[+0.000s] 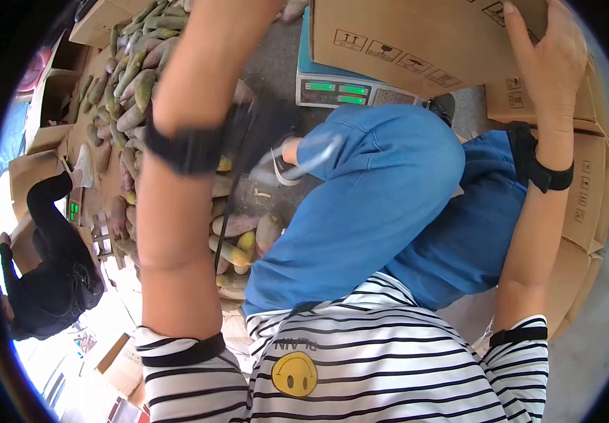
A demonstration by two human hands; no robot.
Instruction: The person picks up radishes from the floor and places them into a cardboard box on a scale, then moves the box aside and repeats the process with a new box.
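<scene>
My right hand (pixel 555 60) is on the right end of a cardboard box (pixel 417 42), its fingers pressed against the box's side near the corner. The box sits tilted over a digital scale (pixel 347 93) with lit green readouts, and its printed handling symbols face me. My left forearm (pixel 199 77) reaches up past the top edge of the view, so my left hand is out of sight. Black bands circle both forearms. A dark, blurred object (pixel 259 130) is by the left wrist band, too smeared to name.
A large pile of long root vegetables (pixel 132 92), possibly sweet potatoes, spreads along the left. Stacked cardboard boxes (pixel 583 183) stand on my right. Another person in black (pixel 54 268) works at far left near open cartons (pixel 58 95). My bent knee (pixel 417 151) rises before the scale.
</scene>
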